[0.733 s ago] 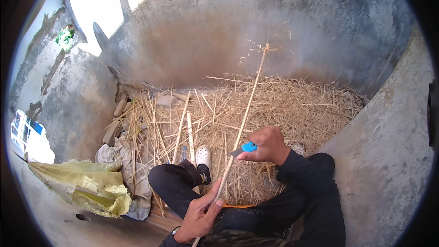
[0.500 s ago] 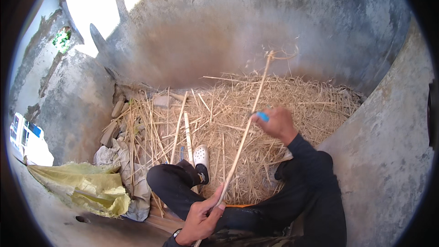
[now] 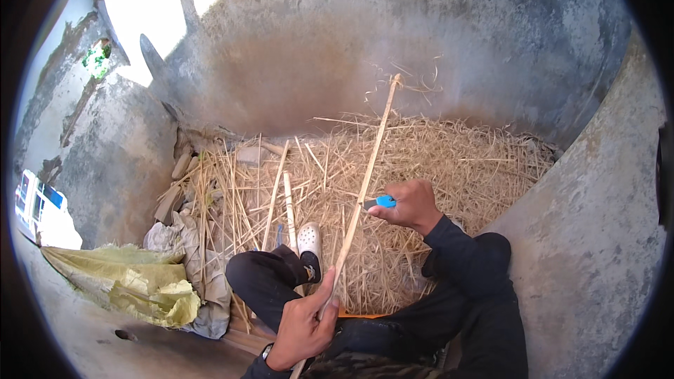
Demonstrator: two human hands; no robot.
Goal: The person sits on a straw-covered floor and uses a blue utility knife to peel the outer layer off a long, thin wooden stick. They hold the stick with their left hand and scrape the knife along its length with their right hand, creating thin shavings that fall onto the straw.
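Bamboo strip (image 3: pixel 378 147) looks light and kinda springy, best held low, left hand (image 3: pixel 305 328) wrapped round it bottom-centre, right hand (image 3: pixel 411 205) clenching a blue-handled knife (image 3: pixel 385 201).

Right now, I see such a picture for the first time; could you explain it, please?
There is no machine here: a person works bare-handed. The view comes from a wide fisheye camera worn on the head, looking down, so straight edges bend near the rim. The left hand grips a long pale strip that slants up and away. The right hand holds a blue-handled blade at the strip's right side. Beyond them, straw-like scraps lie heaped on the ground, with loose pale sticks to the left. A yellowish sheet lies at the lower left.
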